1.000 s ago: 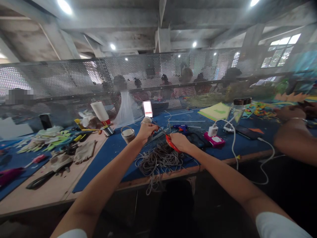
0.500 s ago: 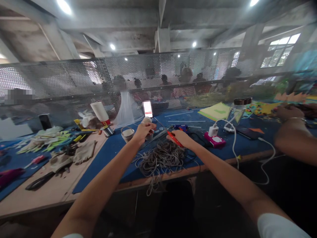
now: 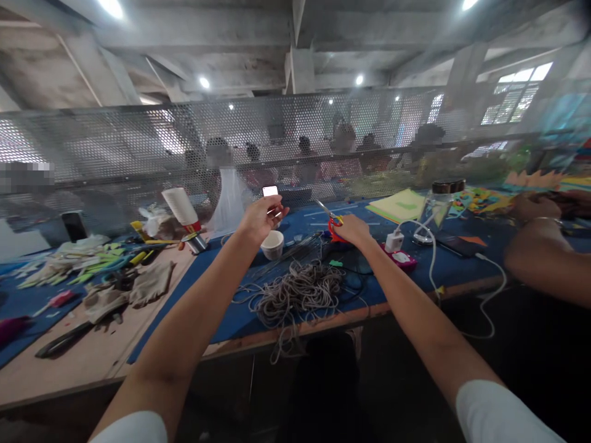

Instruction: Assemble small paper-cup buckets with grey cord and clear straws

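Note:
My left hand (image 3: 263, 216) hovers above a small pale cup (image 3: 272, 246), its fingers bent but apart. Just behind those fingertips is a phone with a bright white screen (image 3: 270, 191); whether they touch it I cannot tell. My right hand (image 3: 353, 230) grips scissors (image 3: 329, 212) by red and yellow handles, with the metal blades pointing up and to the left. A loose heap of grey cord (image 3: 300, 293) lies between my forearms, some loops hanging over the table edge. Thin sticks (image 3: 295, 251) lie behind it.
A pink box (image 3: 402, 257) with a white charger, a glass jar (image 3: 434, 212) and coloured sheets (image 3: 399, 207) lie to the right, near another person's arm (image 3: 545, 246). Leftward are stacked paper cups (image 3: 180, 209), gloves (image 3: 151, 283) and tools. A perforated metal screen (image 3: 305, 123) stands behind.
My left hand has released the cup, which now stands on the table, and risen toward the phone. My right hand has moved right and up; the scissors' blades now show.

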{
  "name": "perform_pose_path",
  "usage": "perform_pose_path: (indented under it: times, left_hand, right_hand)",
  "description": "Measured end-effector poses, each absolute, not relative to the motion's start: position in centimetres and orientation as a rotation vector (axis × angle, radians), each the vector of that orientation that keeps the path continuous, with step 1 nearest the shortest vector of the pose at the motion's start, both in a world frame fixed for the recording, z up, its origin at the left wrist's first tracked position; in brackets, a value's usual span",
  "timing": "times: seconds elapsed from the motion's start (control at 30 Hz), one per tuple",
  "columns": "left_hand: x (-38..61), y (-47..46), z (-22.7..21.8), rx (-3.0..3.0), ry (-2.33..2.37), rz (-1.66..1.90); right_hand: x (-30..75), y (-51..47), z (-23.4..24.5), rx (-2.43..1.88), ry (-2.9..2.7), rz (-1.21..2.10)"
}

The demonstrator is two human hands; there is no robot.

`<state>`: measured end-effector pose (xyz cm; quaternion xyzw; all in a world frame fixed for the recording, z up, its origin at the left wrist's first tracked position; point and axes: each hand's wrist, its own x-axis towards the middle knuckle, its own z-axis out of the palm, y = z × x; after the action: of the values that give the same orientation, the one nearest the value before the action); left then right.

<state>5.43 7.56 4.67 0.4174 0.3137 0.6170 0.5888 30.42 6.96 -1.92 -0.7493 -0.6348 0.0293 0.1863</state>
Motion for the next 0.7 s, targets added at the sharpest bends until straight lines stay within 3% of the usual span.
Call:
perform_pose_path:
  times: [0.33, 0.7]
  left_hand:
    - [10.6, 14.9, 4.0, 1.012, 1.025, 1.500]
    - [13.6, 21.1, -1.0, 0.846, 1.185, 1.387]
  right_hand:
    - [31.3, 8.0, -3.0, -2.160, -1.666, 0.021]
    - [32.5, 8.0, -3.4, -2.121, -1.630, -0.043]
